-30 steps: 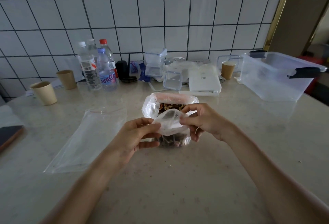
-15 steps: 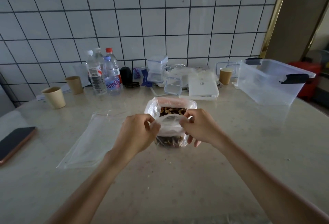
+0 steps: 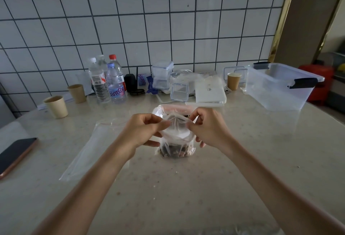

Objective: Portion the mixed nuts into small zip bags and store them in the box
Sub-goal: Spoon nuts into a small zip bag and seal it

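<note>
A small clear zip bag (image 3: 176,132) is held up at the table's middle, its mouth pinched on the left by my left hand (image 3: 144,131) and on the right by my right hand (image 3: 207,129). Right behind it stands a larger clear bag with a pink zip strip (image 3: 174,108); dark mixed nuts (image 3: 174,151) show through the plastic below my hands. An empty flat zip bag (image 3: 87,150) lies on the table to the left. The clear storage box (image 3: 280,87) with black latches stands open at the back right.
Along the tiled wall stand water bottles (image 3: 106,83), three paper cups (image 3: 56,107), small clear containers (image 3: 162,76) and a white device (image 3: 210,91). A dark phone (image 3: 15,155) lies at the left edge. Crumbs dot the table in front.
Both hands have lifted the small bag's mouth higher, so it now covers the big bag's opening. The camera has tilted up, showing more wall.
</note>
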